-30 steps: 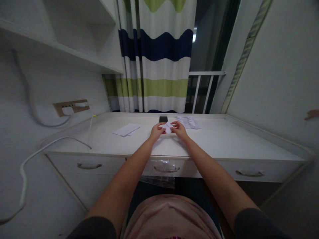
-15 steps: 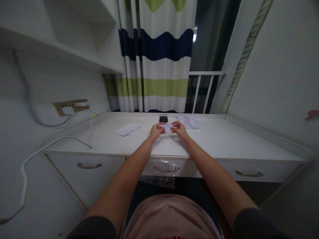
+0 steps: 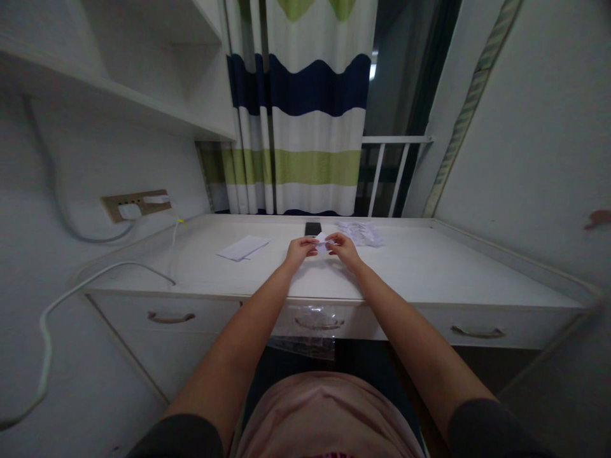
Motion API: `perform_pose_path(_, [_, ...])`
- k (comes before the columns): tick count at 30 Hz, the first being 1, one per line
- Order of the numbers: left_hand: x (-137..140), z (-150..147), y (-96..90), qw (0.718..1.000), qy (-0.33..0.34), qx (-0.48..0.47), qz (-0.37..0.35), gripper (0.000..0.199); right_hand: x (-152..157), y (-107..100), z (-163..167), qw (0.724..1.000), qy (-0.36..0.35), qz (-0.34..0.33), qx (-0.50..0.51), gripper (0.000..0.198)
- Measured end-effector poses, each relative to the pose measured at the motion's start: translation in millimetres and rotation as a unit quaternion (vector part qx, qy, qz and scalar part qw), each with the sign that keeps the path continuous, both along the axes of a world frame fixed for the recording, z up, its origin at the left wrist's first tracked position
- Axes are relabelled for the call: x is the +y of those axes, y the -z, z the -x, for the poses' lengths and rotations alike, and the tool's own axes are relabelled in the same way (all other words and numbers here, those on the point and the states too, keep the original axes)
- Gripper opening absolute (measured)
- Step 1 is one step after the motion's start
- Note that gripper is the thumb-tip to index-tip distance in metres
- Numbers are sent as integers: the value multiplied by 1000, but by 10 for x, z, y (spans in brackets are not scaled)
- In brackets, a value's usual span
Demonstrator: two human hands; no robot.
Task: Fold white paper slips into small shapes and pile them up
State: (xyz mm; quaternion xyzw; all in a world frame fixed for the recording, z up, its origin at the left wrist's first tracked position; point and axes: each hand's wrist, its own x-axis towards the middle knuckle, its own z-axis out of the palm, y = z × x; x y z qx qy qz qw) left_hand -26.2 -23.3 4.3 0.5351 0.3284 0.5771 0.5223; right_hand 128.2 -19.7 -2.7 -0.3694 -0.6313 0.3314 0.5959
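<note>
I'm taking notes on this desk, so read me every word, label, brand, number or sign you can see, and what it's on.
No text can be read anywhere.
Pink top: reddish marks, cut off by the bottom edge, unreadable.
Held white paper: no legible writing.
Flat papers, crumpled-looking white pieces, black flat object: nothing legible.
Socket panel: any markings too small to read.

White desk (image 3: 429, 267), banded curtain (image 3: 315, 137) behind it
The curtain runs white, wavy-edged navy and lime green. On the desk: white sheets (image 3: 244, 247), a black flat object (image 3: 313, 228); over it, white paper (image 3: 322, 249); left of it, a tan socket plate (image 3: 111, 207); before it, pinkish cloth (image 3: 324, 410).
</note>
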Motion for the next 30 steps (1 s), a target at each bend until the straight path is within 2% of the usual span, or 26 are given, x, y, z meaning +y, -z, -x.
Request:
perform_pose_path(5, [-9, 11, -14, 1000, 0, -18, 9, 9, -58, -38, 6, 998, -37, 36, 18, 31])
perform_pose_path(11, [14, 14, -16, 999, -7, -44, 20, 10, -37, -26, -1, 996, -66, 46, 38, 39])
perform_pose_path(19, [27, 6, 3, 999, 2, -43, 29, 13, 51, 14, -7, 997, -51, 51, 36, 38])
perform_pose_path(30, [16, -9, -7, 1000, 25, -2, 15, 18, -7, -28, 9, 997, -35, 44, 58, 40])
